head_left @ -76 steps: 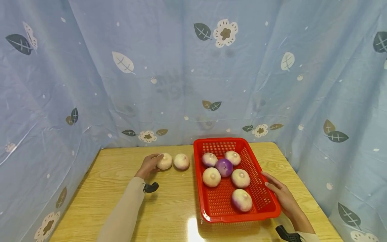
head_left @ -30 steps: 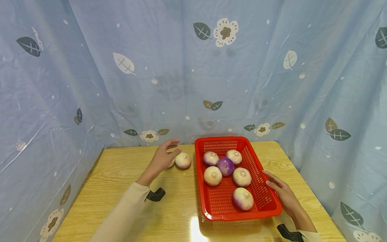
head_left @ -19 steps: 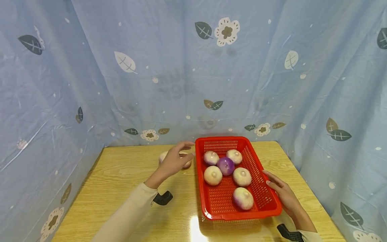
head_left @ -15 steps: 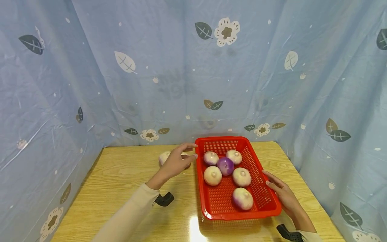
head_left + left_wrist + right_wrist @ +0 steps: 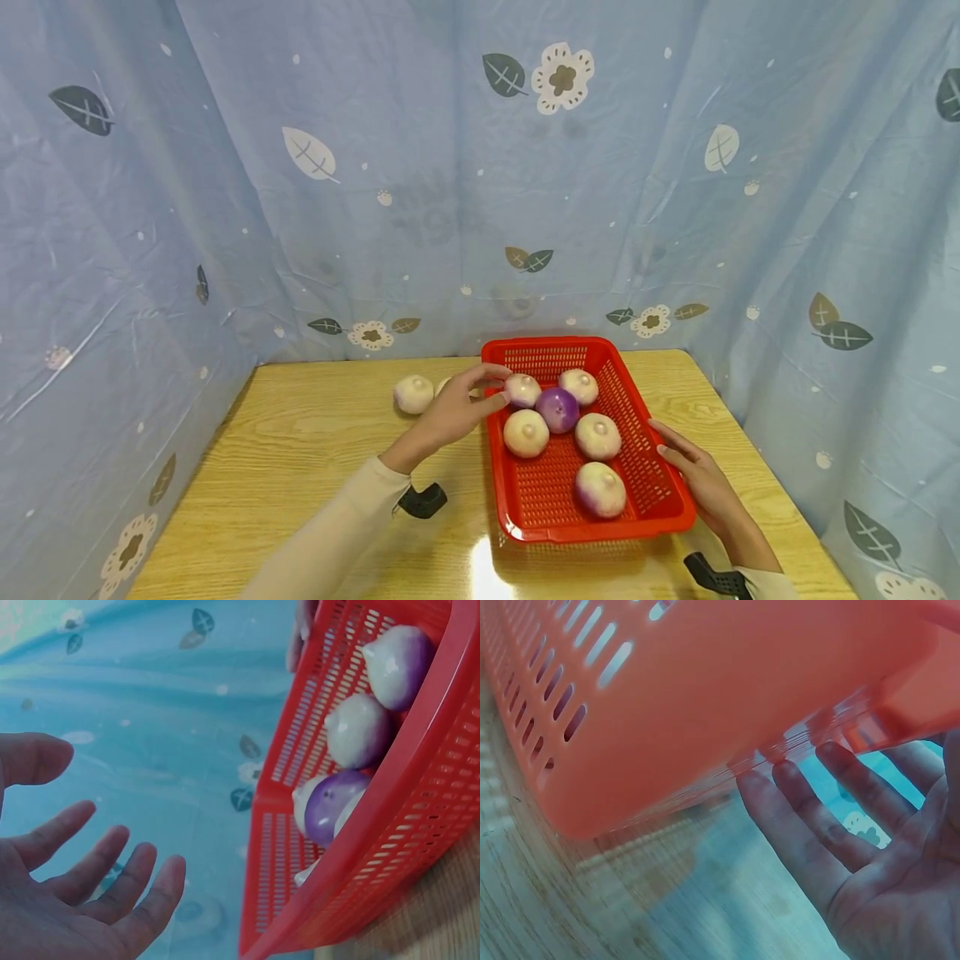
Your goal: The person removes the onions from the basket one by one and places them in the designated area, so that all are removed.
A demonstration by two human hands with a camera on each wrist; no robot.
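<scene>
Right hand (image 5: 701, 487): nearest; fingers straight, flat against the outer side wall of the red basket (image 5: 643, 454) on the counter (image 5: 315, 467).
Basket: perforated plastic, likely light and slightly flexible; steady by the rim.
Left hand (image 5: 456, 408): fingers spread, holding nothing, reaching over the basket's left rim toward the pale onion (image 5: 522, 389) at the far left inside.
Onion: round, smooth, probably firm and prone to roll; best cupped from above.
Loose onion (image 5: 414, 393): on the counter, beyond the left hand.

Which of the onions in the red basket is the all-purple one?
The purple onion in the middle of the far cluster in the red basket. It is solid purple; the other four there are pale, at most purple-tinged.
</scene>
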